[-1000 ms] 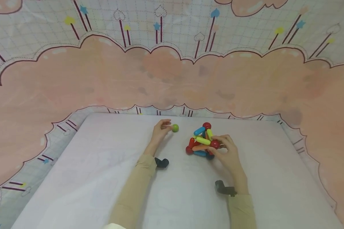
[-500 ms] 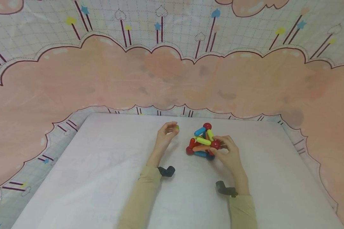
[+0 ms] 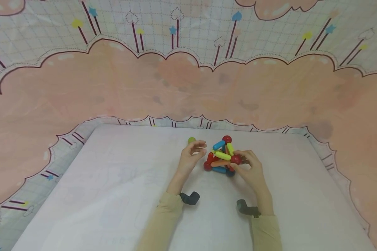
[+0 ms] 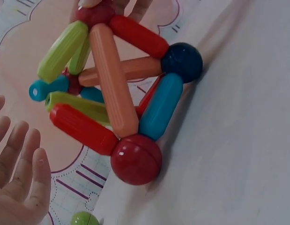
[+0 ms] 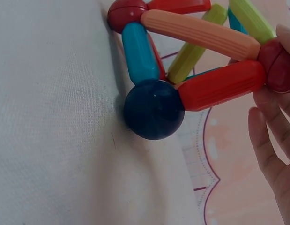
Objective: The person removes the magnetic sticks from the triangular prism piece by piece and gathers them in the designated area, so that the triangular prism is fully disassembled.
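A magnetic stick-and-ball structure point(image 3: 221, 156) of colored rods joined by red and dark blue balls stands on the table. My right hand point(image 3: 249, 166) pinches the red ball point(image 3: 236, 159) at its right corner between thumb and fingers. Just left of the structure is my left hand point(image 3: 191, 157), fingers loosely bent and nothing held. It stays apart from the rods; the left wrist view shows those fingers point(image 4: 23, 173) spread beside them. A green ball point(image 3: 191, 140) lies behind the left hand, partly covered by it. In the right wrist view, a dark blue ball point(image 5: 154, 109) rests at the base.
The white-covered table point(image 3: 113, 181) spreads around both hands. A patterned cloth point(image 3: 188, 87) with peach cloud shapes rises behind the table's far edge. Black wrist cameras point(image 3: 190, 198) are strapped to both wrists.
My left hand has moved away from the green ball, rightward and nearer to me, toward the structure. The green ball stays behind on the table. My right hand keeps its pinch on the red ball.
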Demonstrator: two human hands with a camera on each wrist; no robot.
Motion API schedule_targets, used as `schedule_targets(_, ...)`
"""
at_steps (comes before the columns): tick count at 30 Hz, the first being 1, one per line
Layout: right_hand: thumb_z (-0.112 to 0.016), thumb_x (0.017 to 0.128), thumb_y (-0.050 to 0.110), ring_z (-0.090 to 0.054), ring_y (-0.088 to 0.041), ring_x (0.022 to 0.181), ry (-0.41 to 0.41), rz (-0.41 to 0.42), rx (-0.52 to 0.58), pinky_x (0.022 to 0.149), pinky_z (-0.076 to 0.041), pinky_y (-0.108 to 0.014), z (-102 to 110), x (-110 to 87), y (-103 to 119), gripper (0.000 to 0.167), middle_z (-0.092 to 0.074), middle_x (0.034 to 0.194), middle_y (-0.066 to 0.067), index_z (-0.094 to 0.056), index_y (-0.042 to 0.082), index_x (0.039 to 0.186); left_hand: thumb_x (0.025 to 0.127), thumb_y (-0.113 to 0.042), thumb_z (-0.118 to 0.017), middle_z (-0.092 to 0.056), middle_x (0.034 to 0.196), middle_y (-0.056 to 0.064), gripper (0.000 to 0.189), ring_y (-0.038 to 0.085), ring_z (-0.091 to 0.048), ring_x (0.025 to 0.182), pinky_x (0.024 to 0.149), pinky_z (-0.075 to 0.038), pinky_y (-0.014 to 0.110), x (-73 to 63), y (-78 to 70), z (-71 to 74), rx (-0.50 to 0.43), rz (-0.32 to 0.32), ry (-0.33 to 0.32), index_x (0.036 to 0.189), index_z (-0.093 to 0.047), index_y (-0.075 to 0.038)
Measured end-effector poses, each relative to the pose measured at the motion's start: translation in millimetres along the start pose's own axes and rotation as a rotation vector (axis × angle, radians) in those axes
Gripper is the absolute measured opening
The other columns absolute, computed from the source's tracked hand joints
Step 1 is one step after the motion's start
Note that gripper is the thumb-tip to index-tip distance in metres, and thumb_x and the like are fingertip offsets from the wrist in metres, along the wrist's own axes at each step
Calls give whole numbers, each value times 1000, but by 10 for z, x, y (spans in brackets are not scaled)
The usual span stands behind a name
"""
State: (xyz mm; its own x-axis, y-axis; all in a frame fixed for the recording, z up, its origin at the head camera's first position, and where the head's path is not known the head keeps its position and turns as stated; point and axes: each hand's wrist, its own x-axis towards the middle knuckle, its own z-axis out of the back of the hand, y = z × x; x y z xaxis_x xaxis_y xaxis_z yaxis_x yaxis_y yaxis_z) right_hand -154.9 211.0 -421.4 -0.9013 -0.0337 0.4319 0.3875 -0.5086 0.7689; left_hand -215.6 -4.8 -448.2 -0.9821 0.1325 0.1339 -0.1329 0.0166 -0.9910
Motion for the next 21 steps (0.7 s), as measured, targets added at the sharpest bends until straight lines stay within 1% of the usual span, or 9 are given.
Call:
schedule_targets(2, -75, 79, 1, -56, -15, 91, 1, -11, 1, 81, -53, -27, 1, 0, 7, 37, -62, 104, -17, -64, -4, 115, 91, -8, -62, -63, 122, 19, 34, 28, -59, 109, 89, -50, 27, -22, -15, -25, 2, 0, 20, 125, -59, -3)
schedule_targets(5, -74, 80, 2, -56, -13, 92, 4, -22, -8, 81, -52, -28, 0, -1, -6, 37, -62, 103, -16, -63, -3, 115, 92, -6, -61, -61, 124, 20, 35, 31, -57, 111, 92, -50, 29, -58, -62, -60, 10, 9, 58, 126, -57, -2)
schedule_targets(7, -74, 80, 1, -56, -13, 91, 1, -24, -4, 81, -52, -26, -9, -1, -51, 37, -62, 104, -16, -64, -3, 114, 92, -6, -60, -61, 123, 21, 35, 30, -57, 111, 92, -50, 30, -106, -150, -83, 26, 10, 80, 126, -56, 0)
schedule_targets(12, -75, 78, 0, -57, -11, 91, -2, -4, 18, 81, -51, -20, -63, 5, -277, 39, -63, 106, -15, -64, 1, 115, 92, -7, -60, -61, 121, 22, 32, 30, -58, 109, 90, -51, 27, -220, -344, -120, 60, 10, 117, 122, -57, 2)
schedule_targets(16, -76, 79, 4, -56, -5, 93, 4, -7, 33, 82, -50, -18, -88, 2, -380, 40, -62, 107, -10, -64, 6, 117, 92, -6, -61, -61, 119, 23, 29, 34, -58, 109, 86, -50, 23, -258, -376, -141, 52, -1, 122, 120, -59, 4)
schedule_targets(18, -76, 80, 7, -55, -2, 93, 3, -17, 43, 82, -49, -17, -84, 3, -389, 39, -62, 107, -7, -64, 8, 117, 92, -6, -61, -61, 118, 24, 29, 35, -58, 109, 86, -50, 21, -263, -377, -156, 54, -10, 128, 119, -59, 4)
schedule_targets(21, -77, 80, 10, -55, 0, 93, -2, -25, 47, 83, -49, -16, -68, 5, -385, 38, -62, 106, -4, -65, 11, 116, 92, -5, -61, -61, 119, 24, 29, 35, -59, 108, 88, -50, 23, -261, -376, -179, 54, -13, 140, 119, -59, 4)
